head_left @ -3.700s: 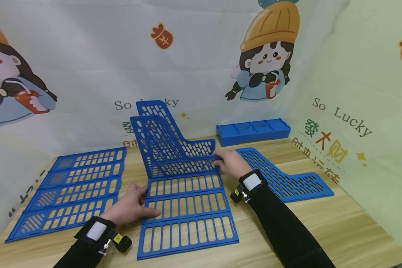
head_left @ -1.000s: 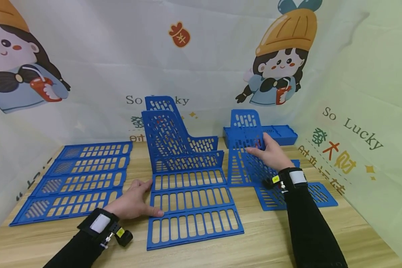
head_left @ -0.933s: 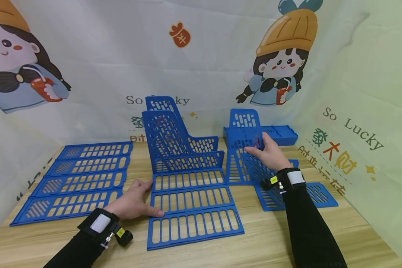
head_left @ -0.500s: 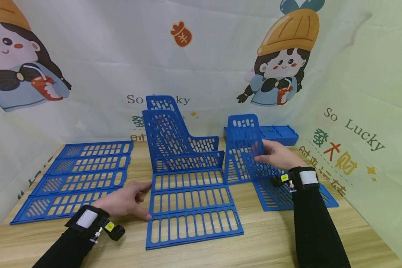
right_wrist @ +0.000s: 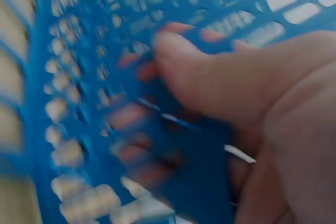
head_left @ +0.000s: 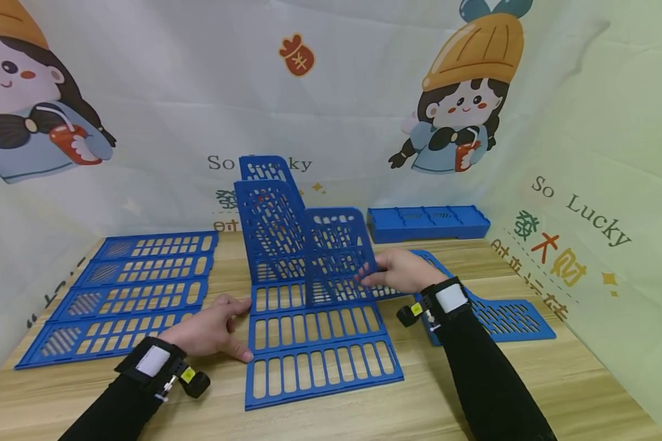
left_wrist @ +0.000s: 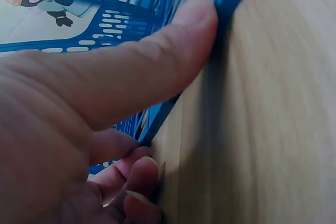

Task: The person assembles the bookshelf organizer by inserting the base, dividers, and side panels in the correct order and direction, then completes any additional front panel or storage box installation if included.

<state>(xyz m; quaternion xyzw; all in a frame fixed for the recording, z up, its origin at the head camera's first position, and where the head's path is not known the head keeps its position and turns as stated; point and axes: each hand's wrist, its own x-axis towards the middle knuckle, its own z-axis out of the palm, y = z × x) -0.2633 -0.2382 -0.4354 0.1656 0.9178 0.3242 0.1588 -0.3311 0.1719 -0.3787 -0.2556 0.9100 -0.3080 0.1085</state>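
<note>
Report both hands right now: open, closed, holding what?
Left hand: open, thumb against the edge of the flat slotted panels.
Right hand: closed, pinching an upright perforated panel between thumb and fingers.

Above the far edge of the table [head_left: 309, 425], "So" [head_left: 215, 162], "ky" [head_left: 300, 164] and "發" [head_left: 226, 200] are shown on the back cloth [head_left: 358, 110], the gap being covered by a blue panel [head_left: 260, 160]; "¥" [head_left: 299, 60] is printed on a red pouch [head_left: 296, 55] there. Above the right edge, "So Lucky" [head_left: 578, 207] and "發大财" [head_left: 550, 249] can be read on the side cloth [head_left: 607, 122].
</note>
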